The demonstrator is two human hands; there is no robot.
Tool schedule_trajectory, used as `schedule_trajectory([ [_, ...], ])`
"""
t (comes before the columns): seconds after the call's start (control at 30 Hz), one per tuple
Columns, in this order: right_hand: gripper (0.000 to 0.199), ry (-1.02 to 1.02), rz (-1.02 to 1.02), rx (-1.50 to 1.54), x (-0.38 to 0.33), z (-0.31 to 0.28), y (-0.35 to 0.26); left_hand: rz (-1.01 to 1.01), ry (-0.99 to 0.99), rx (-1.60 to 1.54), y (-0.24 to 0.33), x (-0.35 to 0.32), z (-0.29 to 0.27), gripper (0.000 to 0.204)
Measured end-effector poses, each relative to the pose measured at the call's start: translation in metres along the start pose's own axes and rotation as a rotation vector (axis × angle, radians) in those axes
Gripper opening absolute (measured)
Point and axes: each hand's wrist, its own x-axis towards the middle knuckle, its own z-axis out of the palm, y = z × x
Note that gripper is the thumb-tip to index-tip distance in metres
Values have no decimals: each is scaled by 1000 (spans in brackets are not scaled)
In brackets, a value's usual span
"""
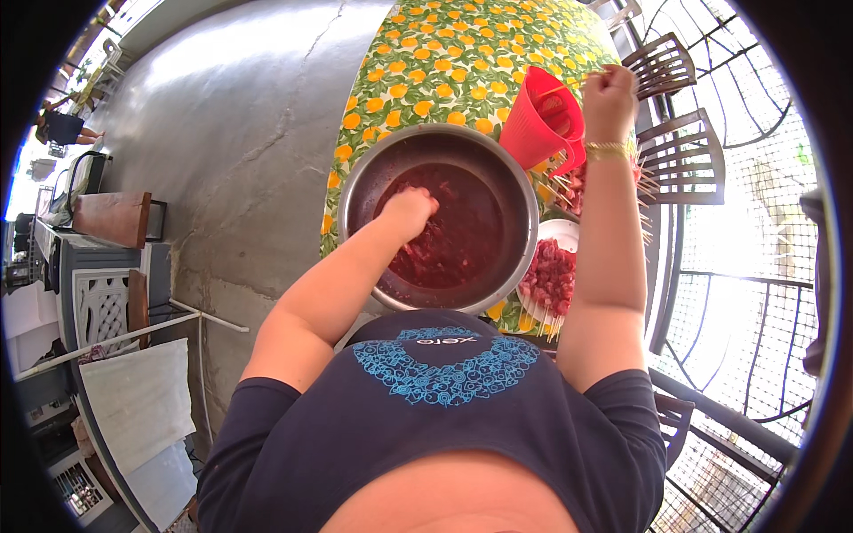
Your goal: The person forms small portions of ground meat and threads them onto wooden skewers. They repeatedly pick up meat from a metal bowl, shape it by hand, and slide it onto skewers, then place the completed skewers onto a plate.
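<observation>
My left hand [410, 211] reaches into a large steel basin [354, 191] that holds dark red liquid with pieces of raw meat [435, 253]. Its fingers are curled at the liquid, and what they grip is hidden. Out to the right, my right hand [611, 87] is closed in a fist around a thin wooden skewer [560, 88]. The skewer points left over the mouth of a red plastic pitcher [526, 133], which stands against the basin's upper right side. A yellow band circles the right wrist.
Right of the basin, a white plate [562, 229] bears skewered raw meat [549, 277]. More meat skewers [573, 191] lie beyond it, partly behind my right arm. An orange-patterned cloth [426, 53] covers the table. Wooden chairs [680, 158] line its right side, beside a metal grille.
</observation>
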Motion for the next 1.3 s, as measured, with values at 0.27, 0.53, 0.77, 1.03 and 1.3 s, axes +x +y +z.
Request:
schedule_trajectory([
  [0.27,10,11,217,627,-73,-157,-2,44,-325,111,24,1,35,21],
  [0.53,5,-26,932,1046,-204,-194,38,-323,-535,-444,-6,9,6,20],
  [0.77,6,27,1288,1170,-274,-197,26,2,-63,-60,-23,26,-14,15],
  [1.03,15,47,1368,1222,-313,-202,-28,2,-856,63,7,2,-19,66],
  [1.3,40,-441,1450,1661,-340,-187,-78,123,-853,-231,58,4,35,34],
])
